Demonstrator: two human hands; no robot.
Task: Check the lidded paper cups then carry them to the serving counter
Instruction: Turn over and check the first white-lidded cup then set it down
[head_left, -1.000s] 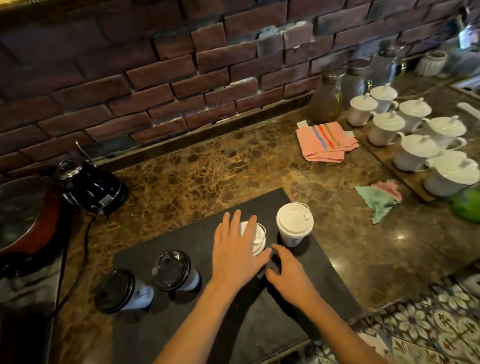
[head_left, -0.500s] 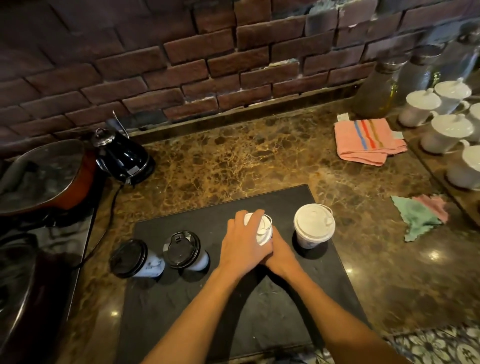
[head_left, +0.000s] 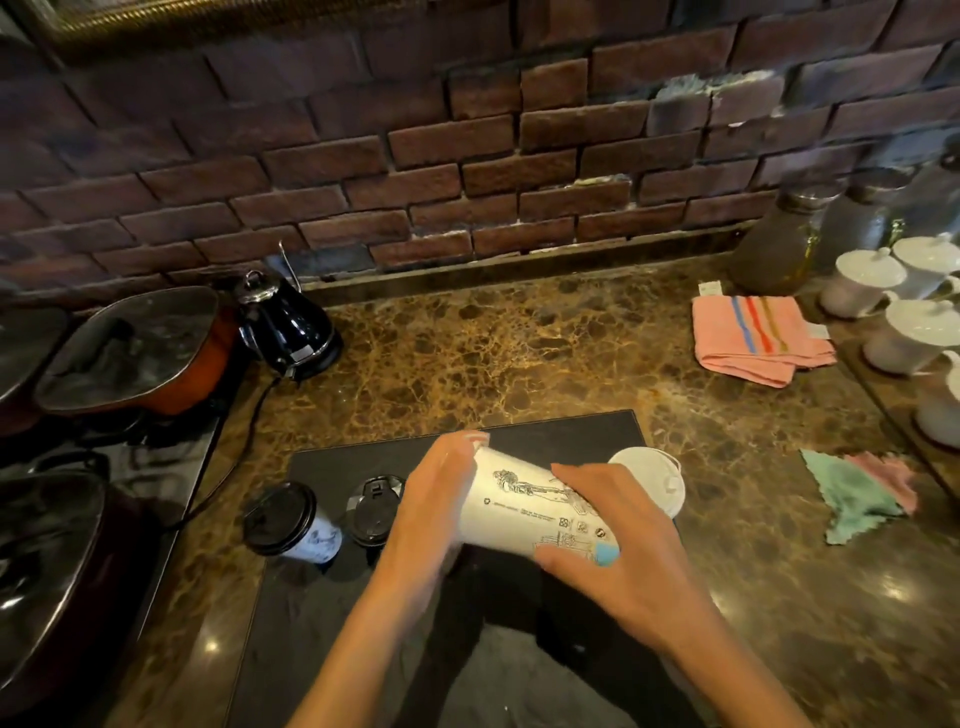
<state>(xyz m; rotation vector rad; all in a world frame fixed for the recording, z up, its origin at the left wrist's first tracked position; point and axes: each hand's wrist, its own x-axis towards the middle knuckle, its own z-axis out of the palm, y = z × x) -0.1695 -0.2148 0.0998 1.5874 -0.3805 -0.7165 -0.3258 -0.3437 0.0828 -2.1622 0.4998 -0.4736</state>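
Observation:
A white printed paper cup lies tipped on its side in the air above the black mat. My left hand grips its lidded end, which is hidden under the fingers. My right hand holds its base end. Behind it a second white-lidded cup stands upright on the mat. Two black-lidded cups stand at the mat's left: one at the edge, the other partly hidden by my left hand.
The brown marble counter ends at a brick wall. A black kettle with a cord and an orange pan sit at left. At right lie a pink striped towel, a green-and-pink cloth and white lidded cups.
Both hands closed around the left white-lidded cup, lifted it off the mat and tipped it onto its side. The camera view shifted left.

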